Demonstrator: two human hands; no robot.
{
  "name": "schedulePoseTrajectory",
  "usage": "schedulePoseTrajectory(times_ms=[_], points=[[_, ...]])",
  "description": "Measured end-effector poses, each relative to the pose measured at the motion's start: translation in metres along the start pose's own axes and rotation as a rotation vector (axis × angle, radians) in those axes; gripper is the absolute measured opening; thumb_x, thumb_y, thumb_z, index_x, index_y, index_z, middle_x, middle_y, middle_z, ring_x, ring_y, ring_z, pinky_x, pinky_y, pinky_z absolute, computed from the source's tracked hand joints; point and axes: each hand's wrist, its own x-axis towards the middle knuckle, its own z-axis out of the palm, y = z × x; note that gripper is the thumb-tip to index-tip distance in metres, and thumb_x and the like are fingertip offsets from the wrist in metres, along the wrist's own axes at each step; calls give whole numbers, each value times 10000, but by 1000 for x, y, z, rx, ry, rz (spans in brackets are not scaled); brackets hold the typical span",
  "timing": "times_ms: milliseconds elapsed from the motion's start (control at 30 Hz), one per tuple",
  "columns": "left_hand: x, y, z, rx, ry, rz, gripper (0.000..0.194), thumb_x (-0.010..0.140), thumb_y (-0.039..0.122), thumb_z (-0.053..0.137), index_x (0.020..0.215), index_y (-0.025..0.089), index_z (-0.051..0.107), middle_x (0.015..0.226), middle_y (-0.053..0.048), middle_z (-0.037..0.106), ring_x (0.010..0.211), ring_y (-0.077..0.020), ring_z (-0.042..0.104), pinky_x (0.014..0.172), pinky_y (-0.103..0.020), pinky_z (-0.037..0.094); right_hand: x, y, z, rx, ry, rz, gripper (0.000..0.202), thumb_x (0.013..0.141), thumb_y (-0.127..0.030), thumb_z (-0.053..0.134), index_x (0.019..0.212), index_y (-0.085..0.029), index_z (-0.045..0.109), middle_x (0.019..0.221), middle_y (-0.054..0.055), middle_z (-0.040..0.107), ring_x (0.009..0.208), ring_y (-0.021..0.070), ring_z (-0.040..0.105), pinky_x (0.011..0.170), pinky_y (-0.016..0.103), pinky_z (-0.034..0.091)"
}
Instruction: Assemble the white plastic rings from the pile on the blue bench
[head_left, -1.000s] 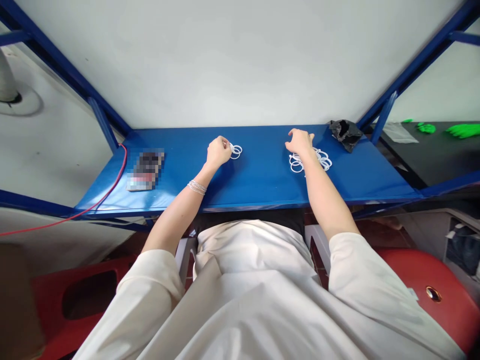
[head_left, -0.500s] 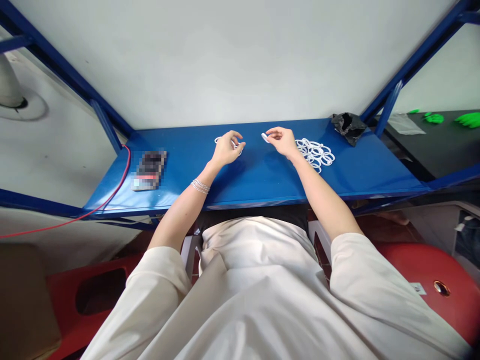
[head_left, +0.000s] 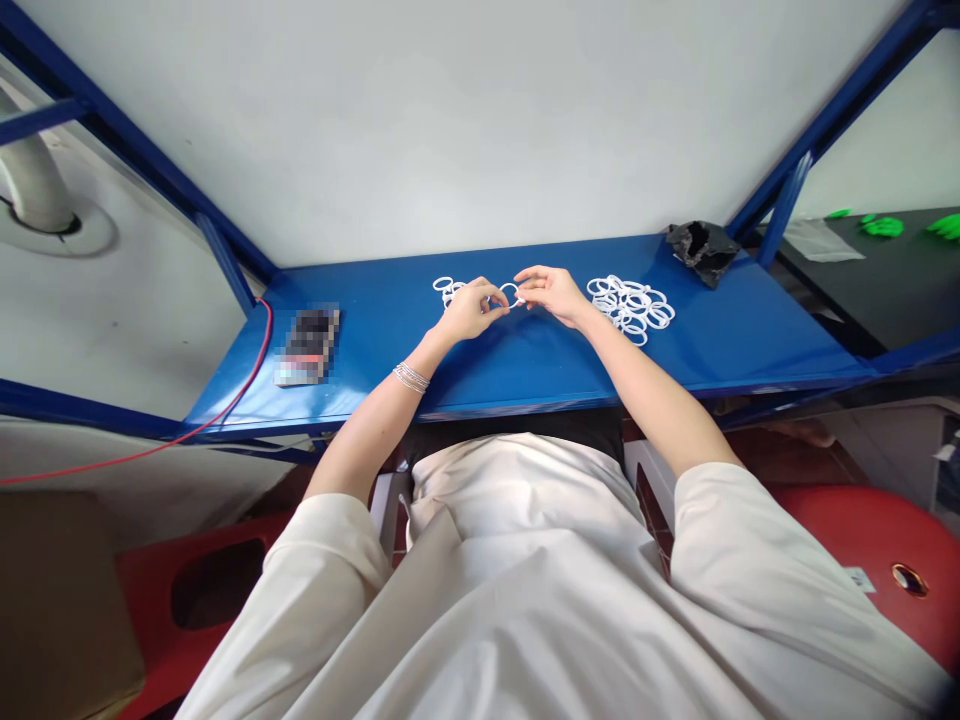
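A single white ring (head_left: 509, 287) is held upright between my two hands above the blue table. My left hand (head_left: 474, 308) pinches its left side, and my right hand (head_left: 553, 295) pinches its right side between thumb and fingers. Behind my left hand lie a few more white rings (head_left: 443, 285), partly hidden by it. To the right of my right hand spreads a loose pile of several white rings (head_left: 634, 300), overlapping one another.
The blue table (head_left: 360, 330) backs onto a pale wall. A blurred-out phone-like object (head_left: 307, 345) lies at its left, beside a red cable (head_left: 251, 375). A crumpled black plastic bag (head_left: 703, 250) sits at the back right. Blue frame posts (head_left: 784, 215) rise at both ends.
My right hand has brought a white ring leftward from near the pile. My left hand has come to meet it and grips the ring too. The view has shifted slightly.
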Motion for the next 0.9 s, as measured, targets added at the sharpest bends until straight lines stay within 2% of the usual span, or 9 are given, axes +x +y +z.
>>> schedulePoseTrajectory(times_ms=[267,467,733,900], points=[[1,-5,2,16,-1,23,47,952,165,800,959,209,814,1097,-74,749,766,-161,624,898,-390,612,0,1,-4,2,-70,27,313,776,-86,945,1040,-145,789,780,34,787,666,140,695,555,221,516],[1,-13,4,23,15,62,65,967,130,795,980,193,782,1089,-64,711,724,-132,597,857,-372,601,1,3,-5,3,-100,71,376,775,-146,1015,1021,-171,731,749,19,777,690,170,764,571,214,586],[-1,-17,6,5,-3,101,67,984,135,758,1016,190,737,1204,-94,686,779,-146,648,779,-349,594,0,5,-1,-57,-89,100,330,819,-7,921,948,-180,671,707,21,770,670,175,774,554,197,578],[-2,-17,6,11,8,141,61,991,134,747,1012,186,723,1200,-96,688,781,-145,649,778,-346,593,-2,2,1,-102,-89,96,299,857,74,804,955,-173,669,701,28,780,668,171,773,558,197,568]])
